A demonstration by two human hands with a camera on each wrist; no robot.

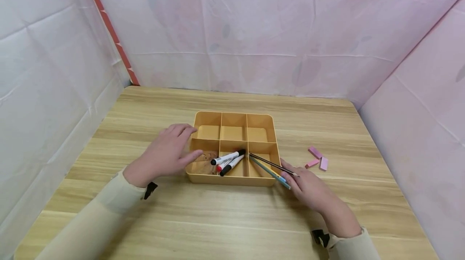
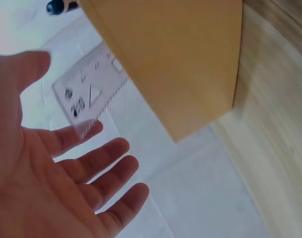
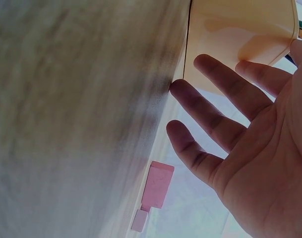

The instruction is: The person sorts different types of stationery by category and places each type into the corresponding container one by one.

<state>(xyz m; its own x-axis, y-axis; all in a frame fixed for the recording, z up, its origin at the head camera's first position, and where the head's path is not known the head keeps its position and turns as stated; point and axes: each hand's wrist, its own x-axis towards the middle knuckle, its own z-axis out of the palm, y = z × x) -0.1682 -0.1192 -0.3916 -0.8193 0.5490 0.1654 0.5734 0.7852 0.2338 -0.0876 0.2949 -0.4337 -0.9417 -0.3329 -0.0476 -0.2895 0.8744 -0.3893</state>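
Note:
A yellow organizer tray (image 1: 232,180) with several compartments sits on the table. My left hand (image 1: 165,153) is at its left side, fingers spread and holding nothing. Close to those fingers, a clear ruler (image 2: 93,89) sticks out past the tray rim; in the head view it lies in the front left compartment. Markers (image 1: 232,165) with black and red caps lean in the front middle one. Pencils (image 1: 270,171) slant out of the front right compartment over the rim. Beside that corner is my right hand (image 1: 308,187), fingers extended along the tray's right wall.
Pink and lilac erasers (image 1: 314,153) lie on the wooden table (image 1: 232,219) to the right of the tray. Pale cloth walls (image 1: 254,22) enclose the table at the back and on both sides.

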